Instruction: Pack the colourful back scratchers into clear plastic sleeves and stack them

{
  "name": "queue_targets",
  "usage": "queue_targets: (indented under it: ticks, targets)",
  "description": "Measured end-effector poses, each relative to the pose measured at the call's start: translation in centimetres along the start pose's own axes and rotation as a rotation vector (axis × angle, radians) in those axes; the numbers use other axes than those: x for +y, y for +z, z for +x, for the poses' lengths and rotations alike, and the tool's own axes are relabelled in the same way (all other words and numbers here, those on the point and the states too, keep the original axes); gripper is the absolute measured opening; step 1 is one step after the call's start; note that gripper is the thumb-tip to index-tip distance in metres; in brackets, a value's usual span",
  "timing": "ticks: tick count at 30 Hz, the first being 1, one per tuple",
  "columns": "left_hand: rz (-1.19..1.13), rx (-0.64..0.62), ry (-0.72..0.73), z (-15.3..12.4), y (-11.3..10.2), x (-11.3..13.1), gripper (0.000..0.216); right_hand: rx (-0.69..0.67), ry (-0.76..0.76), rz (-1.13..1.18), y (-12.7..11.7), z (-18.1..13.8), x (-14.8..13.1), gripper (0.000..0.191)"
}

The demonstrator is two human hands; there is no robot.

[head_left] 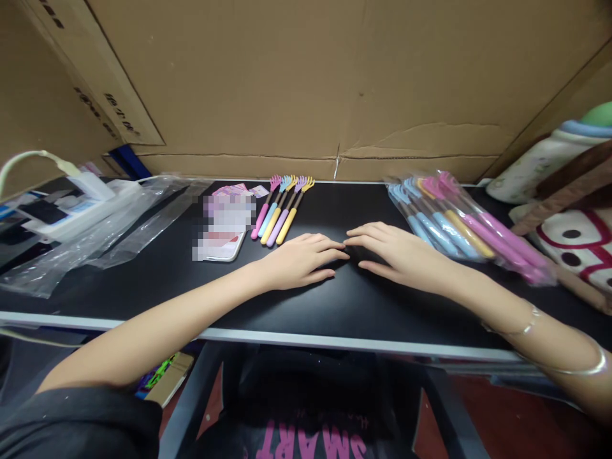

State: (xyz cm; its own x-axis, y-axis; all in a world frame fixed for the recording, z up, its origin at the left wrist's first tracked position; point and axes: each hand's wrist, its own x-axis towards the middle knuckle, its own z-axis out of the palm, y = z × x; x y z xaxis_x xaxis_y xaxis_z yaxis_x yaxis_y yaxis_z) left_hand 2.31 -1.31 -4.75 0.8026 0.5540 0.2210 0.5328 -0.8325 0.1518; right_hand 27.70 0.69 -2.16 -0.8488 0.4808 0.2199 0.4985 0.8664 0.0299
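Note:
My left hand lies flat on the black tabletop, fingers stretched out and holding nothing. Facing it, my right hand also rests there with its fingers apart, the fingertips of both hands almost meeting. Just beyond my left hand lie several back scratchers side by side, with pink, blue, yellow and purple handles and claw-shaped heads pointing away. Past my right hand, more back scratchers in blue, yellow and pink lie in clear plastic sleeves.
Left of the loose scratchers is a phone, partly blurred out, with printed cards behind it. Clear plastic bags and a white power strip cover the left side. A bottle and a patterned bag stand right. Cardboard walls the back.

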Motion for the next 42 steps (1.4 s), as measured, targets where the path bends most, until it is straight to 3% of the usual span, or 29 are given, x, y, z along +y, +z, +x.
queue_targets:
  ticks: [5, 10, 15, 18, 20, 24, 27, 28, 30, 31, 34, 39, 42]
  targets:
    - [0.019, -0.094, -0.034, -0.2, -0.9, 0.6, 0.044, -0.058, 0.054, 0.174, 1.5, -0.7, 0.5, 0.048]
    - [0.040, -0.221, -0.062, -0.9, -3.3, 1.1, 0.047, -0.057, 0.077, 0.234, 1.9, -1.1, 0.7, 0.049]
    - [0.068, -0.154, -0.188, -2.9, -6.8, 0.5, 0.039, -0.049, 0.087, 0.221, 2.0, -1.2, 0.3, 0.049]
    - [0.129, 0.018, -0.425, -6.3, -9.0, -0.8, 0.043, -0.045, 0.086, 0.189, 2.0, -1.2, 0.2, 0.048]
    - [0.150, 0.115, -0.675, -9.5, -10.5, -2.1, 0.045, -0.045, 0.085, 0.164, 2.0, -1.2, 0.2, 0.047]
    - [0.300, 0.101, -1.170, -17.2, -12.3, -5.8, 0.056, -0.036, 0.092, 0.129, 2.2, -1.3, 0.3, 0.045]
    - [0.415, -0.126, -1.352, -22.6, -11.6, -8.9, 0.071, -0.042, 0.102, 0.105, 2.4, -1.4, 0.3, 0.046]
    - [0.466, -0.119, -1.422, -24.1, -11.0, -9.8, 0.073, -0.046, 0.102, 0.098, 2.5, -1.5, 0.3, 0.046]
    - [0.435, -0.155, -1.395, -26.2, -9.5, -11.3, 0.074, -0.048, 0.099, 0.085, 2.6, -1.5, 0.3, 0.047]
    - [0.459, -0.106, -1.428, -26.9, -8.8, -11.9, 0.074, -0.045, 0.099, 0.078, 2.6, -1.5, 0.3, 0.047]
    - [0.451, -0.083, -1.492, -27.4, -7.6, -12.8, 0.083, -0.034, 0.099, 0.063, 2.7, -1.5, 0.2, 0.047]
    - [0.377, -0.227, -1.341, -25.7, -9.1, -11.6, 0.083, -0.043, 0.103, 0.080, 2.4, -1.5, 0.2, 0.045]
    - [0.330, -0.232, -1.272, -24.1, -10.0, -10.3, 0.080, -0.062, 0.118, 0.085, 2.2, -1.4, 0.1, 0.046]
